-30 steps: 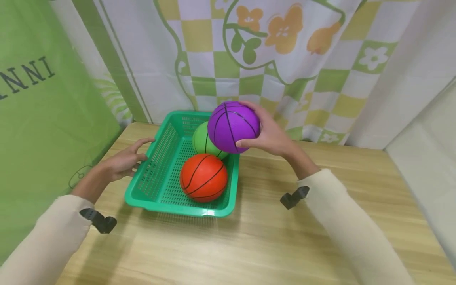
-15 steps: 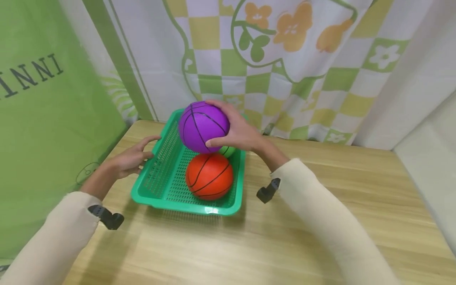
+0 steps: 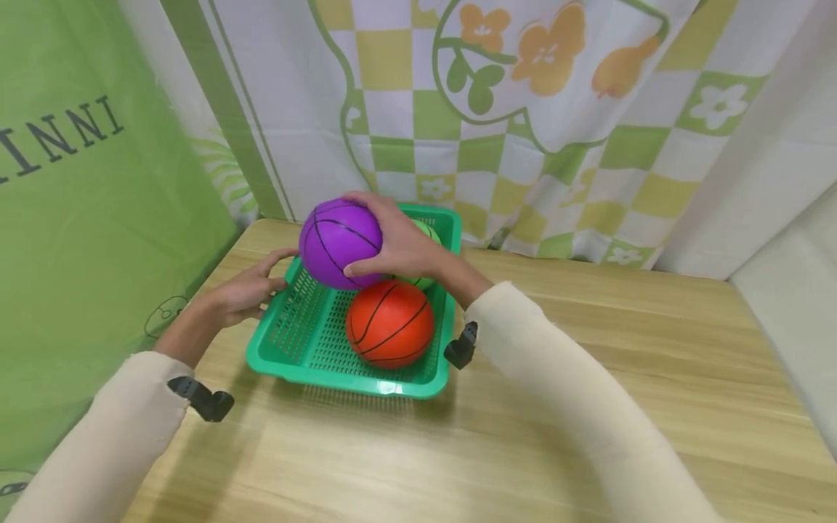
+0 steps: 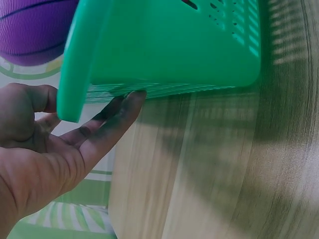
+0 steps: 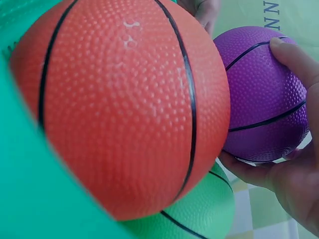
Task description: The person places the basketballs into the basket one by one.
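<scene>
My right hand point(image 3: 402, 243) grips a purple ball point(image 3: 336, 243) with black seam lines, thumb on the near side and fingers over the top. That ball is over the far left part of a green plastic basket point(image 3: 353, 381). A red-orange ball point(image 3: 390, 325) sits in the basket's right half. Behind it is a light green ball point(image 3: 426, 232), partly hidden by my right hand. At the basket's left side, my left hand point(image 3: 245, 294) holds the rim. In the left wrist view, the rim passes between the upper digits and the lower fingers point(image 4: 112, 127), which extend along the outer wall.
The basket stands on a wooden tabletop point(image 3: 588, 378), which extends to the right. A patterned curtain point(image 3: 497, 160) hangs along the back edge. Green fabric with dark lettering point(image 3: 85, 218) covers the left side, and a pale surface point(image 3: 794, 290) borders the right.
My right hand has carried the purple ball leftward across the basket, from above the green ball to the left rim. The left hand stays at the rim; the whole view has shifted slightly.
</scene>
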The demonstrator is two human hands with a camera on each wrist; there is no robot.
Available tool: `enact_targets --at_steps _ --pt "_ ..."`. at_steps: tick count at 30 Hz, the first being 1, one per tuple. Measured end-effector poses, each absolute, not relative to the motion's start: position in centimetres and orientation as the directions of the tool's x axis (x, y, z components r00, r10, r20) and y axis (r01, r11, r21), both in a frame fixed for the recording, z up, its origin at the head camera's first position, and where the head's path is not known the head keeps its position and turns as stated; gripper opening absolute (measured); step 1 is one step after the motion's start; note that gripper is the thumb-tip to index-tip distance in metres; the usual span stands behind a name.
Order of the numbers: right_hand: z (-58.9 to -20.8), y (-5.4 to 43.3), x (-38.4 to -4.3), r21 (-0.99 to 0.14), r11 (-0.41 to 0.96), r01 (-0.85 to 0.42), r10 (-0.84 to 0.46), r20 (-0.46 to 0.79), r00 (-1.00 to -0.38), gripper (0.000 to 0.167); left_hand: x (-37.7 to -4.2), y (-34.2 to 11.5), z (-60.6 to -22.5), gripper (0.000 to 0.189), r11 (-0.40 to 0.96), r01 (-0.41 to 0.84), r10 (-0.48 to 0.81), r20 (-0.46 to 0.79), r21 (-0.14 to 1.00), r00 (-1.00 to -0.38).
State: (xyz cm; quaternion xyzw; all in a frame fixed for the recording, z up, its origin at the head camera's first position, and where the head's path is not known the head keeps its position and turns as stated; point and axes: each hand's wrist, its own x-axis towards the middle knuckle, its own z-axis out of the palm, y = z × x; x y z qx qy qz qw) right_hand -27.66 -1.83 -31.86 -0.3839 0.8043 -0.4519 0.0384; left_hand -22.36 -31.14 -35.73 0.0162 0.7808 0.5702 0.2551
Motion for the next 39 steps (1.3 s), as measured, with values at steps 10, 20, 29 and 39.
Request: enact_targets --at_steps 10,20,29,39 --pt "-32.5 -4.0 -28.0 -0.695 0.389 -0.605 -0.679 0.227 -0.698 0.095 -22.1 -31.2 -36.0 0.071 0.328 -0.270 0.312 -0.373 0.906 -0.874" --pt "-32.0 -4.9 -28.1 -0.532 0.545 -0.649 -0.719 0.102 -0.687 0.090 -22.4 -31.2 -36.0 0.070 0.327 -0.258 0.302 -0.360 0.909 -0.883" --pt "-30.8 -7.1 -28.6 -0.372 0.653 -0.659 -0.743 -0.146 -0.653 0.094 -22.4 -31.2 -36.1 0.070 0.321 -0.263 0.299 -0.361 0.910 -0.884" --pt "-30.4 -8.4 -28.8 -0.255 0.696 -0.672 -0.718 -0.249 -0.649 0.092 -22.5 -31.4 -36.1 0.069 0.329 -0.272 0.285 -0.370 0.904 -0.884"
